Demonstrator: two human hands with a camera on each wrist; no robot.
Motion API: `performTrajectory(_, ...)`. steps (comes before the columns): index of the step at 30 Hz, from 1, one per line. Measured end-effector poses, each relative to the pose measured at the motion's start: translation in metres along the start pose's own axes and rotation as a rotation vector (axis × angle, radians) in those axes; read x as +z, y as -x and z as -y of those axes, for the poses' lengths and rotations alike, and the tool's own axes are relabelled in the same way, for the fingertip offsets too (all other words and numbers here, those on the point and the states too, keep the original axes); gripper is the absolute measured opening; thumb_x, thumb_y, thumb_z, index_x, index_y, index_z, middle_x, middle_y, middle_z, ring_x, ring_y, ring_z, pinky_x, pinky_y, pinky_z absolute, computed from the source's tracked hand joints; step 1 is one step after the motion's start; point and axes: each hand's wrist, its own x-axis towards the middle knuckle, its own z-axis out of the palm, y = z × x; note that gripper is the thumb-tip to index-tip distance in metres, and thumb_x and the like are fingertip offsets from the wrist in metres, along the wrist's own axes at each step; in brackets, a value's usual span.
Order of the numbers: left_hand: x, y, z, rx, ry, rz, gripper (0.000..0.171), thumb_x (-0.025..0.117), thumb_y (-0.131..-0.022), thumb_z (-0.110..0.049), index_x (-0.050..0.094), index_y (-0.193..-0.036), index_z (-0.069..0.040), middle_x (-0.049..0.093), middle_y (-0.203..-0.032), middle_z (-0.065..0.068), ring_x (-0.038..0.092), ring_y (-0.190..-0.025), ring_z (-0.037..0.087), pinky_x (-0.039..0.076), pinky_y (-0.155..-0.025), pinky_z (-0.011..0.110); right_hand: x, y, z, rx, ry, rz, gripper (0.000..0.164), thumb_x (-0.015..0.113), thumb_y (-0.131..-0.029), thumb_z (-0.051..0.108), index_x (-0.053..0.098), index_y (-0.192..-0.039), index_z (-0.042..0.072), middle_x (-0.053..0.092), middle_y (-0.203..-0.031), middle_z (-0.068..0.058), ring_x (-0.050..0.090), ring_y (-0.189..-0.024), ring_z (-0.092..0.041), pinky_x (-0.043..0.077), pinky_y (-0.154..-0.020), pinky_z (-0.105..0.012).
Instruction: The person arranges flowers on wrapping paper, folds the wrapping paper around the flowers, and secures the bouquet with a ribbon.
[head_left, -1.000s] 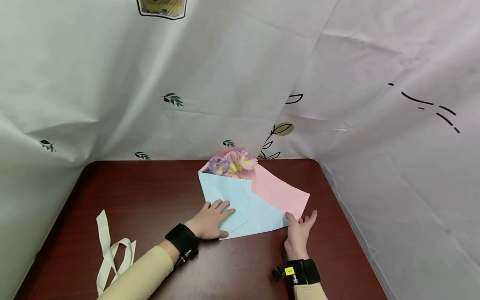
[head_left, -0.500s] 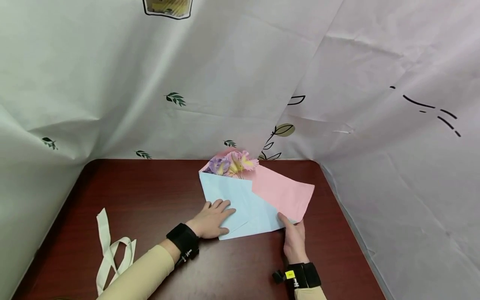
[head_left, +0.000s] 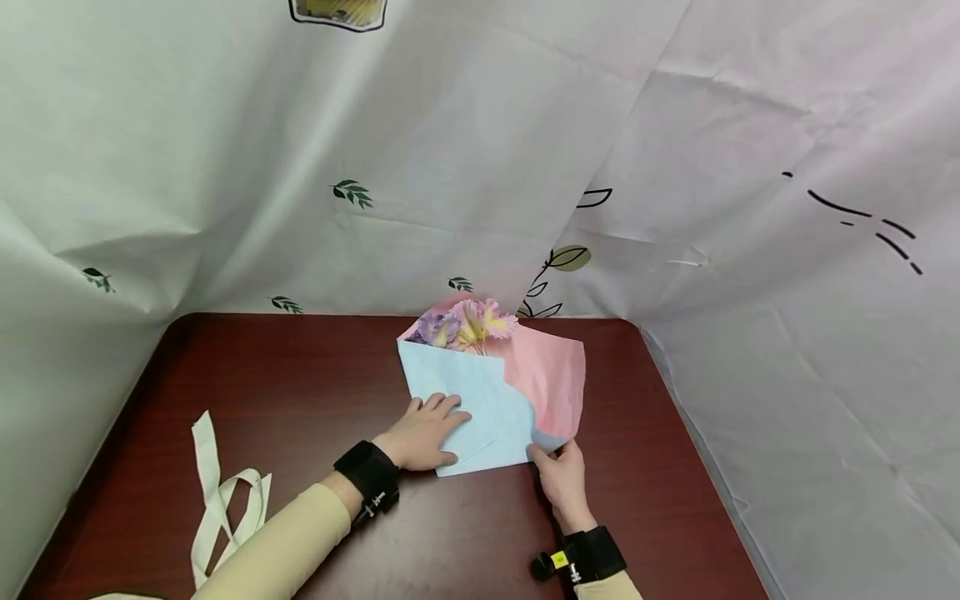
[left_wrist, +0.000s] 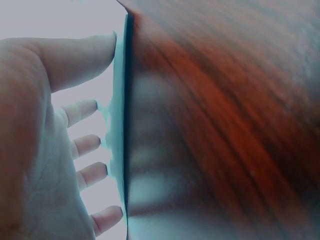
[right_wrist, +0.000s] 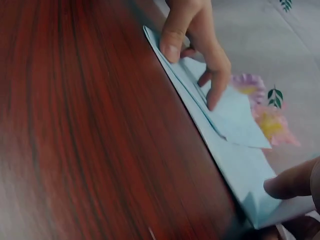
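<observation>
A sheet of wrapping paper (head_left: 517, 421), light blue on one face and pink on the other, lies folded around a small bunch of purple, pink and yellow flowers (head_left: 468, 323). My left hand (head_left: 422, 435) presses with spread fingers on the folded blue layer left of centre. In the left wrist view its thumb (left_wrist: 82, 60) lies along the paper's edge. At the lower right corner my right hand (head_left: 564, 479) pinches the paper, thumb on the blue face and fingers underneath. The pink side (head_left: 553, 367) curves up there. Flower stems are mostly hidden under the blue fold.
A cream ribbon (head_left: 206, 546) lies loosely looped on the dark wooden table (head_left: 300, 375) at the left, beside my left sleeve. A pale cloth (head_left: 450, 150) with leaf prints hangs behind the table's far edge.
My right hand has taken hold of the paper's right corner and moved left, lifting and bending the pink flap inward. My left hand stays pressed in place.
</observation>
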Motion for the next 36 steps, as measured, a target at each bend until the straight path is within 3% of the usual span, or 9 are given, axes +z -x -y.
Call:
performTrajectory(8,-0.004,-0.015,-0.004,0.01,-0.074,-0.042,0.087,0.074,-0.086,-0.05,0.034,-0.159,-0.024,0.044,-0.144,0.007,0.041,-0.125,0.03,0.038,-0.091,0.05,0.009,0.0,0.0,-0.061,0.125,-0.049,0.023,0.068,-0.095,0.008,0.064,-0.114,-0.005,0.068,-0.112,-0.021,0.065,-0.104,-0.029,0.051,-0.087,-0.043)
performTrajectory(11,-0.003,-0.028,-0.01,-0.017,-0.127,-0.059,0.084,0.067,-0.091,-0.055,0.03,-0.161,-0.029,0.05,-0.133,0.008,0.046,-0.114,0.028,0.044,-0.085,0.047,0.01,0.0,-0.003,-0.117,0.184,-0.057,0.01,0.065,-0.097,0.008,0.067,-0.099,-0.001,0.07,-0.099,-0.018,0.064,-0.092,-0.023,0.05,-0.081,-0.039)
performTrajectory(15,-0.006,-0.044,-0.02,-0.071,-0.171,-0.075,0.072,0.056,-0.098,-0.056,0.03,-0.16,-0.031,0.055,-0.126,0.012,0.052,-0.109,0.029,0.049,-0.079,0.047,0.01,0.0,-0.005,-0.214,0.265,-0.049,0.011,0.061,-0.099,0.006,0.065,-0.09,0.003,0.065,-0.079,-0.015,0.055,-0.074,-0.019,0.045,-0.072,-0.035)
performTrajectory(17,-0.009,-0.051,-0.025,-0.105,-0.176,-0.075,0.068,0.053,-0.1,-0.056,0.031,-0.16,-0.032,0.057,-0.125,0.013,0.054,-0.109,0.03,0.05,-0.079,0.047,0.01,0.001,-0.005,-0.264,0.313,-0.044,0.009,0.06,-0.099,0.003,0.069,-0.097,0.003,0.065,-0.077,-0.014,0.057,-0.07,-0.017,0.045,-0.07,-0.034)
performTrajectory(21,-0.011,-0.059,-0.031,-0.158,-0.18,-0.08,0.065,0.054,-0.1,-0.056,0.037,-0.158,-0.032,0.059,-0.12,0.014,0.057,-0.103,0.031,0.052,-0.077,0.047,0.011,0.003,-0.006,-0.344,0.4,-0.044,0.024,0.062,-0.096,-0.002,0.071,-0.118,0.004,0.07,-0.08,-0.015,0.064,-0.071,-0.017,0.048,-0.07,-0.032)
performTrajectory(23,-0.007,-0.061,-0.031,-0.174,-0.192,-0.078,0.066,0.057,-0.098,-0.056,0.039,-0.157,-0.033,0.06,-0.119,0.014,0.058,-0.102,0.031,0.052,-0.077,0.047,0.012,0.004,-0.007,-0.342,0.411,-0.039,0.023,0.065,-0.094,0.0,0.07,-0.117,0.002,0.064,-0.07,-0.012,0.061,-0.064,-0.016,0.046,-0.067,-0.031)
performTrajectory(25,-0.004,-0.062,-0.031,-0.182,-0.206,-0.082,0.068,0.059,-0.097,-0.057,0.038,-0.157,-0.034,0.06,-0.12,0.014,0.058,-0.103,0.031,0.053,-0.078,0.047,0.013,0.004,-0.007,-0.329,0.412,-0.054,0.012,0.069,-0.092,0.002,0.069,-0.103,0.002,0.055,-0.061,-0.007,0.057,-0.061,-0.013,0.044,-0.063,-0.03)
performTrajectory(29,0.002,-0.063,-0.03,-0.184,-0.23,-0.097,0.071,0.059,-0.096,-0.059,0.035,-0.158,-0.035,0.059,-0.121,0.014,0.057,-0.104,0.03,0.052,-0.08,0.046,0.013,0.004,-0.007,-0.311,0.403,-0.073,0.005,0.071,-0.091,0.003,0.067,-0.094,0.002,0.044,-0.055,-0.002,0.047,-0.055,-0.013,0.04,-0.058,-0.031)
performTrajectory(36,0.007,-0.061,-0.028,-0.184,-0.227,-0.118,0.071,0.058,-0.095,-0.06,0.035,-0.158,-0.036,0.057,-0.117,0.012,0.052,-0.099,0.027,0.047,-0.078,0.045,0.015,0.005,-0.006,-0.359,0.409,-0.043,0.026,0.066,-0.092,-0.001,0.066,-0.118,0.002,0.061,-0.069,-0.011,0.064,-0.066,-0.024,0.046,-0.064,-0.033)
